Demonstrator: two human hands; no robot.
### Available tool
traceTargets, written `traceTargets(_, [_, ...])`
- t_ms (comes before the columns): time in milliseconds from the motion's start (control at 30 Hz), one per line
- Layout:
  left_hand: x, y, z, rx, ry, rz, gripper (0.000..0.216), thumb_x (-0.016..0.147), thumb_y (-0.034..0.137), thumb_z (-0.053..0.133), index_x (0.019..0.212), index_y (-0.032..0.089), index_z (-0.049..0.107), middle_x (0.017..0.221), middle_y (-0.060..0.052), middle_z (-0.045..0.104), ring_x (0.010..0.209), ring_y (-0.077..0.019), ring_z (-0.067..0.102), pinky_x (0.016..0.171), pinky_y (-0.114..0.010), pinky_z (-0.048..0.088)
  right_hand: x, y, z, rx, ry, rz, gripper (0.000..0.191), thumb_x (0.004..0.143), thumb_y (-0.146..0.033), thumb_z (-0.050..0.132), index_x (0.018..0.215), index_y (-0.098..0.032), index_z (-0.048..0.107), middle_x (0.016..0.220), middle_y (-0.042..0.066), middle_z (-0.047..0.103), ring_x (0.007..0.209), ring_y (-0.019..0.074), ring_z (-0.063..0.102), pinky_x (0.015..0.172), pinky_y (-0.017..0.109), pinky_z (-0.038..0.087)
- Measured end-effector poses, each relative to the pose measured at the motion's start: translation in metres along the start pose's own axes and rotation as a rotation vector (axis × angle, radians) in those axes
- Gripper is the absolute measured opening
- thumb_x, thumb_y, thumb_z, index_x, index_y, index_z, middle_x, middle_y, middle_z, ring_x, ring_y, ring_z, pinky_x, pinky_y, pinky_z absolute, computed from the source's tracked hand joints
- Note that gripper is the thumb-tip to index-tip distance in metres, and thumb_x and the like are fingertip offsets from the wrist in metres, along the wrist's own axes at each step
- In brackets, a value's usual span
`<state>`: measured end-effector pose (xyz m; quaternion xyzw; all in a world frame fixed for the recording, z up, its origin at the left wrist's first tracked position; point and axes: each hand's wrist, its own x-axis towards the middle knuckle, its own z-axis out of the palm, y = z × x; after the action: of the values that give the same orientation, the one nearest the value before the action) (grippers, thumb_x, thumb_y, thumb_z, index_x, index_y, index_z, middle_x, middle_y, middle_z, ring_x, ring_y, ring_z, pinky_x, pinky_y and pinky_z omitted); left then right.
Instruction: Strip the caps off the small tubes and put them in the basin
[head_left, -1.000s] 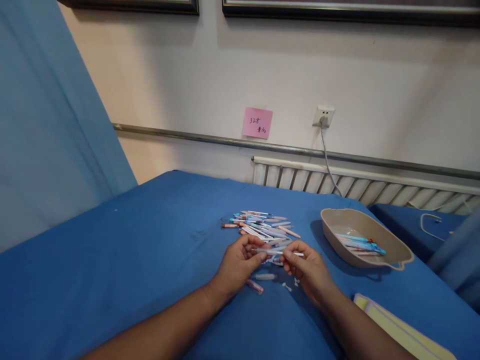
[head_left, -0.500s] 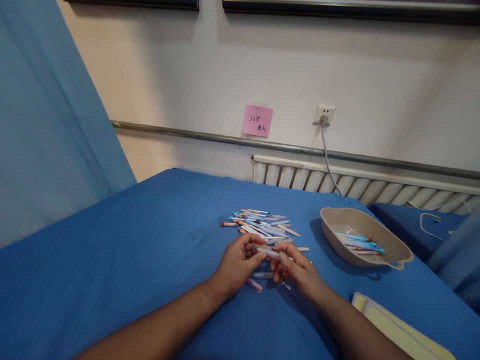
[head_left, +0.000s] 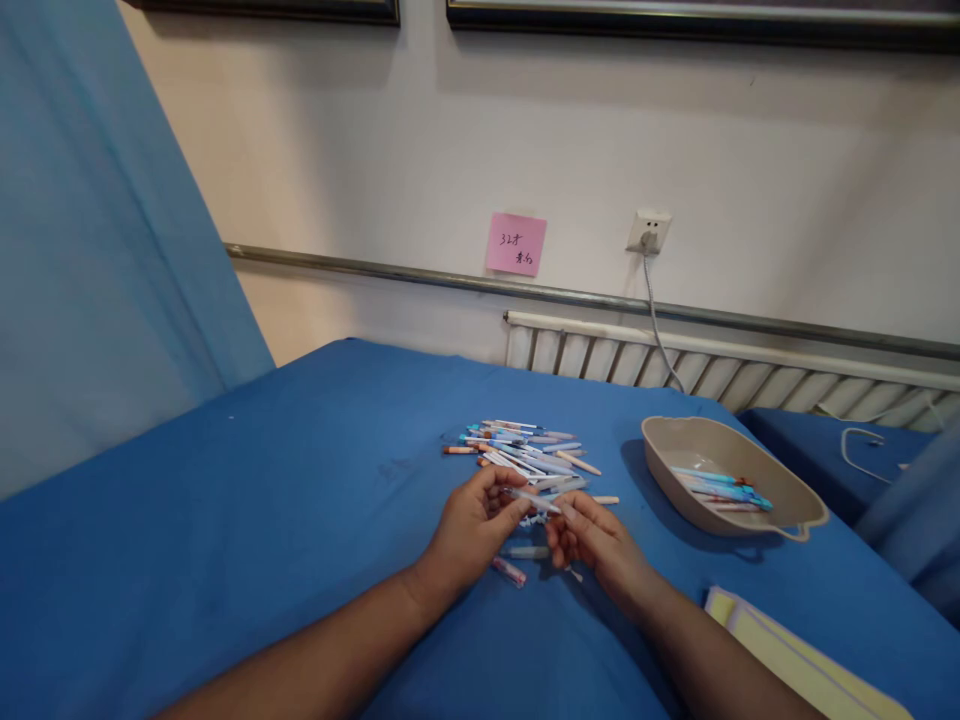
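Between my two hands is a pale, translucent pen barrel (head_left: 536,499), held nearly level above the blue cloth. My left hand (head_left: 476,520) pinches its left end between thumb and fingers. At its right end, my right hand (head_left: 596,535) has thumb and fingertips closed on it; whether they hold a separate small part I cannot make out. Just beyond lies a loose heap of pens and pen parts (head_left: 525,450) in white, blue, grey and peach. Below my hands lie a grey clear barrel (head_left: 526,552) and a pink patterned piece (head_left: 509,571).
A beige basin (head_left: 780,480) on the right holds several blue and brownish pens (head_left: 720,490). Yellow sheets with lilac edges (head_left: 802,655) lie at the front right. Behind the blue-covered table (head_left: 300,480) are a radiator (head_left: 637,355) and a plugged-in cable (head_left: 657,330).
The pen barrel has tilted slightly, and the fingers of my right hand have shifted a little at its right end. The heap and basin look the same.
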<state>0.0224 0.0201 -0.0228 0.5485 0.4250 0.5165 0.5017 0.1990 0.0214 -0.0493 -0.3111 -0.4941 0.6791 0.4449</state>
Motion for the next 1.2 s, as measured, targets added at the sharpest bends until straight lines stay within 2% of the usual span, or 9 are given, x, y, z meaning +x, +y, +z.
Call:
traceTargets(167, [-0.001,0.004,0.001,0.02,0.013,0.016,0.025,0.072,0.023,0.07,0.094,0.016,0.059,0.089,-0.007,0.069,0.081,-0.0179,0.064,0.075,-0.028,0.05,0.0,0.0,-0.004,-0.037,0.034,-0.034,0.035,0.075,-0.05,0.065,0.07,-0.018,0.053,0.061,-0.001,0.059,0.048,0.0104,0.053,0.05,0.022,0.036])
traceTargets(433, [-0.002,0.011,0.0,0.038,0.054,0.076,0.028,0.073,0.024,0.068,0.098,0.018,0.056,0.093,-0.006,0.068,0.086,-0.0187,0.065,0.077,-0.029,0.05,0.002,-0.004,-0.007,0.041,0.108,-0.031,0.035,0.072,-0.049,0.069,0.068,-0.017,0.055,0.06,-0.001,0.058,0.047,0.0096,0.049,0.047,0.021,0.033])
traceTargets(700, [-0.006,0.012,-0.004,0.227,0.043,0.203,0.019,0.077,0.029,0.066,0.09,0.017,0.059,0.084,-0.003,0.066,0.077,-0.0164,0.062,0.072,-0.027,0.048,0.004,-0.001,-0.007,0.052,0.071,0.039,0.039,0.071,-0.052,0.069,0.065,-0.016,0.055,0.059,-0.001,0.058,0.046,0.0081,0.049,0.047,0.02,0.035])
traceTargets(1200, [-0.004,0.016,-0.007,0.272,0.089,0.173,0.017,0.077,0.032,0.065,0.079,0.016,0.058,0.068,0.002,0.057,0.063,-0.011,0.052,0.06,-0.021,0.042,0.003,0.002,-0.006,-0.011,0.021,0.037,0.037,0.076,-0.05,0.066,0.068,-0.015,0.057,0.06,-0.001,0.058,0.047,0.0083,0.052,0.048,0.021,0.036])
